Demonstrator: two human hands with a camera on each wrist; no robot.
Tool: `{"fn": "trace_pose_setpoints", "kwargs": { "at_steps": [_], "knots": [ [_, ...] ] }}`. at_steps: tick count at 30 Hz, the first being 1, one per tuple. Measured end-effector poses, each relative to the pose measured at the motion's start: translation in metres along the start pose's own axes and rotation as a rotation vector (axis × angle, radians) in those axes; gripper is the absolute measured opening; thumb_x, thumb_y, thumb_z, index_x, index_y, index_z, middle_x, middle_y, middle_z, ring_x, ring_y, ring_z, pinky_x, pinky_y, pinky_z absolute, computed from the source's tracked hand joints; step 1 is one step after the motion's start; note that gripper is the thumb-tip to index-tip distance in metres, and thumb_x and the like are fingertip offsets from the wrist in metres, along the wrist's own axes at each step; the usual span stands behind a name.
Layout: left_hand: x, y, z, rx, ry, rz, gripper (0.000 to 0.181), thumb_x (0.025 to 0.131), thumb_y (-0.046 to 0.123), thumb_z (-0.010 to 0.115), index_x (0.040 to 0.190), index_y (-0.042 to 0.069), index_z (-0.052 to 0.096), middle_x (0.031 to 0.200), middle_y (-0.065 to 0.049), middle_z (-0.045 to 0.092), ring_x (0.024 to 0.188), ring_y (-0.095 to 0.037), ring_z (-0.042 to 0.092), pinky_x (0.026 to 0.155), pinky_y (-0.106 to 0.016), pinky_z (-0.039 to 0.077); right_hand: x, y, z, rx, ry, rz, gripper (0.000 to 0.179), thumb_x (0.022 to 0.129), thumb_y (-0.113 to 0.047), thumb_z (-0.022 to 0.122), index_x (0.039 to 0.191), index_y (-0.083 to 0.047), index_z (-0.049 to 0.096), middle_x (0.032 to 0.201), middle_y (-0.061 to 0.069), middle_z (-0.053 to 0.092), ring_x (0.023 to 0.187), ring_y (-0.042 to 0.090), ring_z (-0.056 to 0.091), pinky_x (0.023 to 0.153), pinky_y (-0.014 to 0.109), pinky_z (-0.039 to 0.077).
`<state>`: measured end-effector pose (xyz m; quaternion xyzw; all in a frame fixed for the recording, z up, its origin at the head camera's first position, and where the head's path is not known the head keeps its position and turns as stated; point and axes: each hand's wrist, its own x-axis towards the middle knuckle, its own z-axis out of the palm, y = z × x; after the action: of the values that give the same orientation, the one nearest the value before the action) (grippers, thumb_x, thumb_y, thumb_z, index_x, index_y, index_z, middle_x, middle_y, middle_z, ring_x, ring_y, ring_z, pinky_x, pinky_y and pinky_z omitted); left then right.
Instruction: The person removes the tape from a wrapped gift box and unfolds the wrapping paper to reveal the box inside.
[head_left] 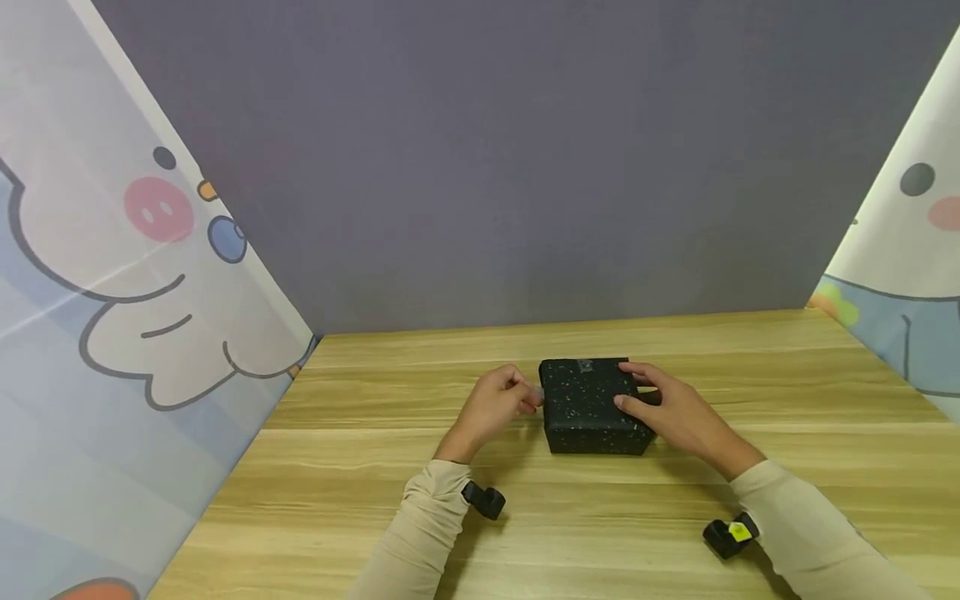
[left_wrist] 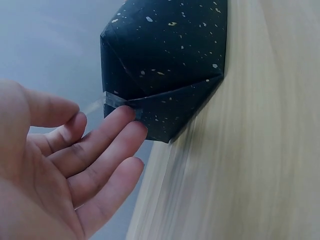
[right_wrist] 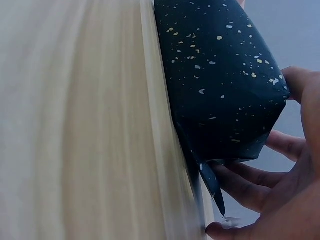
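A box wrapped in black speckled paper (head_left: 588, 404) sits on the table between the two hands. At its left end, my left hand (head_left: 491, 408) pinches a strip of clear tape (left_wrist: 114, 100) between thumb and index finger. Part of that strip lies on the folded end flap (left_wrist: 170, 110), where the other fingertips touch the paper. My right hand (head_left: 682, 417) holds the box's right end, its thumb and index fingertip on the top edge. In the right wrist view, a loose paper flap (right_wrist: 212, 185) sticks out there, with a bit of clear tape (right_wrist: 230, 222) at its tip.
Another piece of tape (head_left: 585, 366) shows on the box's top near the back edge. The wood-grain table (head_left: 375, 517) ends at a grey panel (head_left: 510, 167) behind. Cartoon-printed sheets (head_left: 112, 350) stand at both sides. Each wrist wears a black strap mount (head_left: 486, 500).
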<state>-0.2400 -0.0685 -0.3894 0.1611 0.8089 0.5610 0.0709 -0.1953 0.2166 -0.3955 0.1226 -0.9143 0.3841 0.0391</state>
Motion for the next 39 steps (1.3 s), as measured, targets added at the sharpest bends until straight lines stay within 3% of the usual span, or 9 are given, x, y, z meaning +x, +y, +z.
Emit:
{"fn": "trace_pose_setpoints", "kwargs": {
  "at_steps": [11,18,25,30,34,39],
  "knots": [
    [-0.003,-0.001,-0.002,0.0,0.004,-0.015,0.021,0.105,0.015,0.048,0.092,0.001,0.056,0.1,-0.01,0.074,0.087,-0.029,0.072,0.085,-0.047,0.056,0.0,-0.001,-0.003,-0.008,0.001,-0.005,0.071,0.099,-0.05,0.06,0.154,-0.009,0.04,0.144,0.028,0.047,0.119,0.046,0.057,0.089,0.06,0.049],
    [-0.005,-0.001,-0.008,0.004,0.013,-0.029,0.027,0.106,0.019,0.046,0.09,0.0,0.056,0.1,-0.007,0.074,0.089,-0.023,0.071,0.083,-0.049,0.055,-0.001,-0.002,-0.004,-0.01,0.005,-0.005,0.07,0.099,-0.049,0.061,0.153,-0.01,0.041,0.143,0.028,0.048,0.118,0.046,0.058,0.088,0.06,0.049],
    [-0.007,-0.008,-0.026,0.055,-0.089,-0.044,0.026,0.105,0.018,0.048,0.089,-0.001,0.057,0.108,-0.006,0.072,0.1,-0.026,0.069,0.088,-0.046,0.054,-0.001,0.003,-0.006,-0.01,-0.013,-0.025,0.07,0.1,-0.049,0.059,0.154,-0.009,0.04,0.148,0.025,0.046,0.124,0.046,0.053,0.092,0.061,0.047],
    [-0.01,-0.016,-0.042,0.097,-0.186,-0.128,0.017,0.096,0.009,0.059,0.083,0.0,0.059,0.112,-0.014,0.07,0.096,-0.025,0.067,0.078,-0.036,0.052,-0.002,0.006,-0.006,0.004,-0.042,-0.031,0.07,0.1,-0.049,0.058,0.156,-0.01,0.038,0.152,0.021,0.042,0.128,0.045,0.05,0.095,0.061,0.046],
    [-0.012,-0.015,-0.046,0.211,-0.19,-0.151,0.013,0.092,0.008,0.062,0.08,0.004,0.061,0.111,-0.01,0.071,0.082,-0.021,0.065,0.065,-0.031,0.048,-0.002,0.005,-0.007,0.028,-0.053,0.011,0.078,0.1,-0.05,0.058,0.156,-0.004,0.031,0.149,0.026,0.043,0.126,0.046,0.051,0.094,0.061,0.047],
    [-0.014,-0.014,-0.049,0.398,-0.153,-0.163,0.019,0.093,0.015,0.064,0.075,0.01,0.061,0.08,-0.001,0.067,0.059,-0.014,0.048,0.052,-0.029,0.037,0.001,0.002,-0.007,0.031,-0.045,0.052,0.083,0.099,-0.051,0.059,0.153,0.005,0.032,0.143,0.031,0.047,0.124,0.046,0.053,0.094,0.058,0.048]
  ]
}}
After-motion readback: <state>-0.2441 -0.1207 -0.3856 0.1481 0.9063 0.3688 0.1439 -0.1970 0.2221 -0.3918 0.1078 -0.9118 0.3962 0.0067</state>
